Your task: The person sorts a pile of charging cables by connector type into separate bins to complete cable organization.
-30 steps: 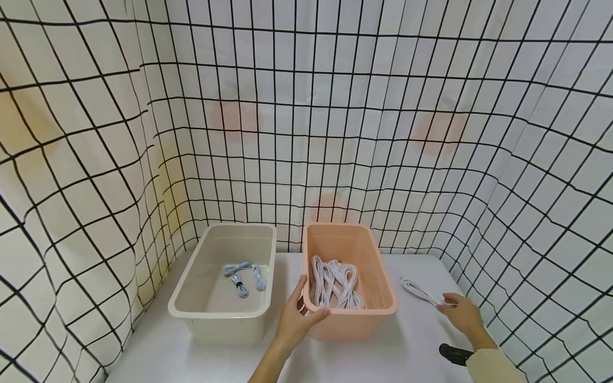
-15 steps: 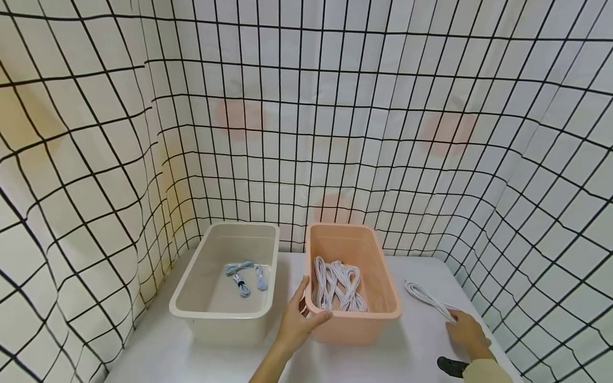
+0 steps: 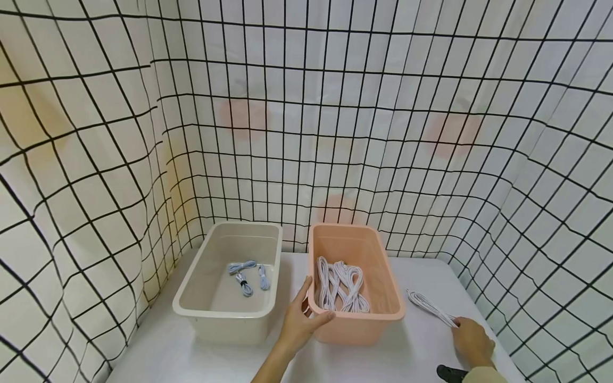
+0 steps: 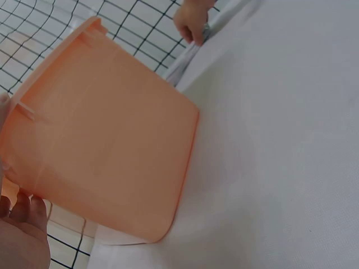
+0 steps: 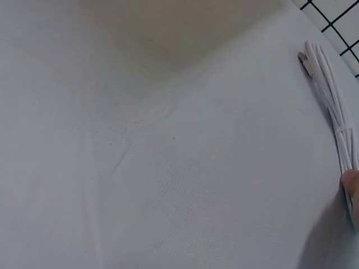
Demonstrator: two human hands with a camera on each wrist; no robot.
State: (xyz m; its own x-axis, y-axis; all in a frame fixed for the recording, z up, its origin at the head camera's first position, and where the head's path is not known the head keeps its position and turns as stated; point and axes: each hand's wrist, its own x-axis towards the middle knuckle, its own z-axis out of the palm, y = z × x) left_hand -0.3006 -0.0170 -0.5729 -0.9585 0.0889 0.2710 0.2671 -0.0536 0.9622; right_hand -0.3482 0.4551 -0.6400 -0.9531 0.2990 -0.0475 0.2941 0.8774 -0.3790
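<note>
My left hand (image 3: 297, 325) grips the near left corner of a peach-coloured plastic bin (image 3: 371, 316), thumb over the front rim and fingers along the side. Several white cable bundles (image 3: 353, 293) lie inside that bin. To its right, my right hand (image 3: 471, 341) holds the near end of another bundled white cable (image 3: 428, 306), which stretches away along the white table. In the right wrist view a tie shows around this cable (image 5: 337, 115), with part of my right hand (image 5: 352, 188) at the image edge. The cable's held end is hidden by the hand.
A cream bin (image 3: 225, 315) stands left of the peach one, with several light-blue cable bundles (image 3: 264, 279) on its floor. Black wire mesh (image 3: 306, 133) encloses the table (image 3: 397, 356) at the back and sides. A black strap-like item (image 3: 450, 372) shows beside the right sleeve.
The right hand has moved towards the person and slightly right, and the white cable has shifted a little nearer with it. The left hand keeps its hold on the peach bin.
</note>
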